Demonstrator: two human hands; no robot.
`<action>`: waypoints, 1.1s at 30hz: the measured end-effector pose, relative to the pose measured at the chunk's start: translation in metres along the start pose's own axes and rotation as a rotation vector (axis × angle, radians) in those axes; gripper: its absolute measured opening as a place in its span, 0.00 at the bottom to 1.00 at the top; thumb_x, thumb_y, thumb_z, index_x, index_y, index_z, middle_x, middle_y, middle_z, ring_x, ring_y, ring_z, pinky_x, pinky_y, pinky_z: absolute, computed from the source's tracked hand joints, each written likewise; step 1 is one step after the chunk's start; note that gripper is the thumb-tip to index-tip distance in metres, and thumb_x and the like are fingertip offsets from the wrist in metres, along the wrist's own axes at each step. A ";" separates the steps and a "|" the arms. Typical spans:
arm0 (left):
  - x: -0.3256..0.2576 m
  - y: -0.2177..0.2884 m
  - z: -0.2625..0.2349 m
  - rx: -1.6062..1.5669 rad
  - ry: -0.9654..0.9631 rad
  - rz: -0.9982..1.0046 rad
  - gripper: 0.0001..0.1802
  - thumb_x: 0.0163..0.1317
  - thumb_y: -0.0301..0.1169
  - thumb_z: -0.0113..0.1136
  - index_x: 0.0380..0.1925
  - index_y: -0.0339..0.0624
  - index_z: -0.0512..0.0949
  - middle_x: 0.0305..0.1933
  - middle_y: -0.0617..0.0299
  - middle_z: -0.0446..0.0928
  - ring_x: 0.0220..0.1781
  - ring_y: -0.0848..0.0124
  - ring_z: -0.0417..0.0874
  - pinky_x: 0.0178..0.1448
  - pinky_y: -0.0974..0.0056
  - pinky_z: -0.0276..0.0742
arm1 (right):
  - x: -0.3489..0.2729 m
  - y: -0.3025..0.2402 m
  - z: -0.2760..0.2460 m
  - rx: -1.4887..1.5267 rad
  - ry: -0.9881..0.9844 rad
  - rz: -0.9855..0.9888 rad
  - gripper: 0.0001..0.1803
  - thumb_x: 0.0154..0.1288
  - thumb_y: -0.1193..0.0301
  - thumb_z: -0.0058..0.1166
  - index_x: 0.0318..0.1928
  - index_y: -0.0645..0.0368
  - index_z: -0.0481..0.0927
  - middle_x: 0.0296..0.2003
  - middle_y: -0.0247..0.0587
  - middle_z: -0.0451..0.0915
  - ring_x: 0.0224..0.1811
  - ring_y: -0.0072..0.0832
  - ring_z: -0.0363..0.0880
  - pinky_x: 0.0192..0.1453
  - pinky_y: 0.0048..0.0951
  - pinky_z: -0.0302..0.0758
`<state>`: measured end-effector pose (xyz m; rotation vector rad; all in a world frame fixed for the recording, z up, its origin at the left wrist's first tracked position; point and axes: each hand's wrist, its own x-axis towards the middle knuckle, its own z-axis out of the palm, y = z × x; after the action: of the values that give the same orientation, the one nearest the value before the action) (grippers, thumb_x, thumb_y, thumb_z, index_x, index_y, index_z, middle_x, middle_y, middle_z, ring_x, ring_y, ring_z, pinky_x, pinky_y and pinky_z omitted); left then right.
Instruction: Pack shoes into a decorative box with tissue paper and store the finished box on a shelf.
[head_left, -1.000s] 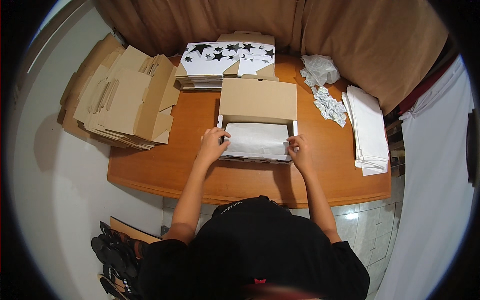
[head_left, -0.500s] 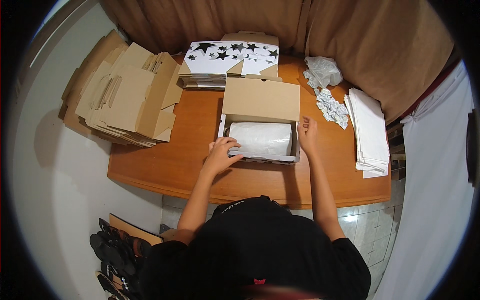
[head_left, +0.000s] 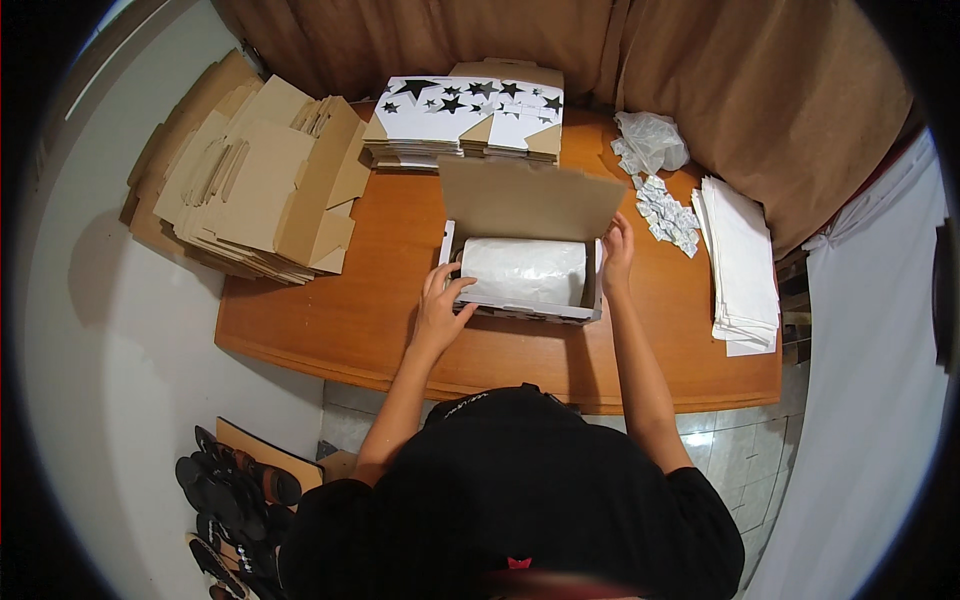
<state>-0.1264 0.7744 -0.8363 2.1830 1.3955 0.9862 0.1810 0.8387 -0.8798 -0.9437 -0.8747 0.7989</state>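
An open cardboard box, with a dark pattern on its white outside, sits in the middle of the table. A white wrapped bundle fills most of it. My left hand holds the box's front left corner, its fingertips over the wall beside the bundle. At the right side my right hand grips the edge of the brown lid, which stands raised at the back of the box. Part of the right hand's grip is hidden.
Folded brown cartons are piled at the left. Behind the box lies a stack of star-printed cartons. Small silvery packets, a clear plastic bag and white paper sheets lie at the right.
The lid has swung up from leaning back to a steeper angle. My right hand has moved up slightly to its edge. My left hand stays at the box corner.
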 end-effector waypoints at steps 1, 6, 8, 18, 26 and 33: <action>-0.002 0.004 -0.001 -0.002 0.000 0.001 0.18 0.46 0.27 0.65 0.42 0.46 0.78 0.56 0.56 0.67 0.58 0.55 0.66 0.61 0.53 0.62 | -0.009 -0.010 0.002 -0.002 0.000 -0.001 0.32 0.62 0.55 0.52 0.57 0.66 0.63 0.50 0.45 0.71 0.57 0.30 0.66 0.59 0.30 0.63; -0.015 0.018 0.016 0.013 -0.034 0.137 0.11 0.48 0.29 0.63 0.35 0.46 0.80 0.45 0.60 0.71 0.51 0.58 0.67 0.54 0.56 0.63 | -0.052 -0.029 -0.007 -0.254 -0.170 -0.263 0.29 0.51 0.55 0.62 0.46 0.62 0.72 0.51 0.46 0.71 0.59 0.39 0.65 0.64 0.40 0.58; -0.023 0.026 0.023 -0.007 -0.096 0.111 0.15 0.49 0.30 0.63 0.39 0.45 0.79 0.47 0.57 0.69 0.53 0.57 0.65 0.56 0.54 0.61 | -0.065 -0.044 -0.005 -0.405 -0.177 -0.276 0.25 0.41 0.63 0.68 0.40 0.60 0.74 0.52 0.50 0.72 0.60 0.44 0.65 0.64 0.42 0.59; -0.049 0.025 0.049 0.086 -0.098 0.036 0.22 0.52 0.33 0.60 0.49 0.46 0.73 0.55 0.45 0.60 0.61 0.47 0.57 0.62 0.45 0.54 | -0.091 -0.066 0.000 -0.884 -0.352 -0.233 0.29 0.33 0.59 0.73 0.35 0.60 0.74 0.54 0.56 0.69 0.63 0.57 0.58 0.63 0.50 0.60; -0.071 0.031 0.055 0.227 0.016 0.049 0.27 0.50 0.30 0.60 0.54 0.56 0.73 0.66 0.48 0.50 0.68 0.48 0.48 0.67 0.42 0.45 | -0.106 -0.066 0.015 -1.096 -0.264 -0.276 0.25 0.42 0.62 0.69 0.43 0.55 0.79 0.54 0.52 0.68 0.58 0.53 0.61 0.59 0.48 0.64; -0.065 0.025 0.059 0.242 -0.023 0.053 0.24 0.50 0.29 0.59 0.51 0.56 0.74 0.71 0.51 0.46 0.73 0.48 0.42 0.69 0.39 0.39 | -0.119 -0.053 0.016 -1.117 -0.212 -0.397 0.21 0.44 0.63 0.68 0.42 0.52 0.81 0.54 0.50 0.69 0.59 0.56 0.61 0.60 0.50 0.63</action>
<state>-0.0848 0.7087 -0.8840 2.4074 1.5233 0.8449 0.1268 0.7212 -0.8582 -1.5778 -1.6928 -0.0070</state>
